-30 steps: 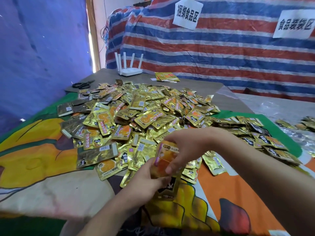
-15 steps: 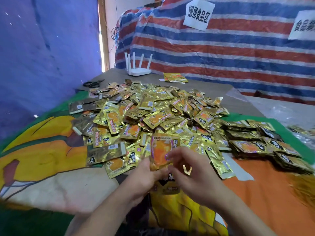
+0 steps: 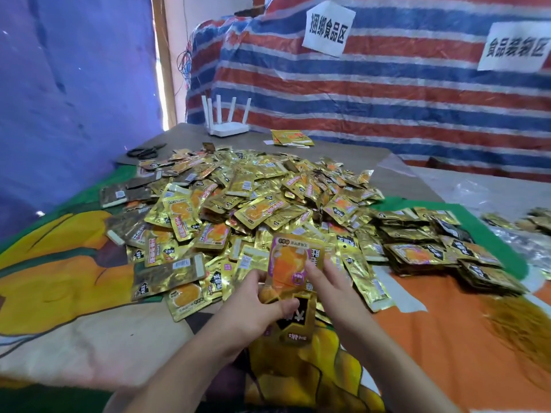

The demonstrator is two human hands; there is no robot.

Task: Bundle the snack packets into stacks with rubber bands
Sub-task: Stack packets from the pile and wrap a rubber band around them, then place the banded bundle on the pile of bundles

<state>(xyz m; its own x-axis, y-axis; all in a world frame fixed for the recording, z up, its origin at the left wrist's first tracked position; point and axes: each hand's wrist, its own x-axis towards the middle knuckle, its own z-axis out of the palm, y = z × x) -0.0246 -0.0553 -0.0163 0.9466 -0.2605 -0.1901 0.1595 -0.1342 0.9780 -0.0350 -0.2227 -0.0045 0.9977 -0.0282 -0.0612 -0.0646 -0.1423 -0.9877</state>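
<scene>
Plainly, the gathered stack of snack packets (image 3: 290,271) stands nearly upright just above the table's near edge, at the front lip of the big loose heap of gold packets (image 3: 253,198), presumably so its edges can be squared before a band goes on. The left hand (image 3: 253,302) grips the stack from below and the side, thumb curled across its lower front, which steadies it like a deck of cards. The right hand (image 3: 331,281) lies against the stack's right edge with fingers fairly straight, seemingly tapping or aligning; whether it pinches anything I cannot tell. No rubber band is visible. Stacks of packets (image 3: 432,251) already lie well to the right on the printed cloth (image 3: 74,281), kept apart from the heap. Scissors (image 3: 146,151) and a white router (image 3: 228,126) sit at the far edge.
</scene>
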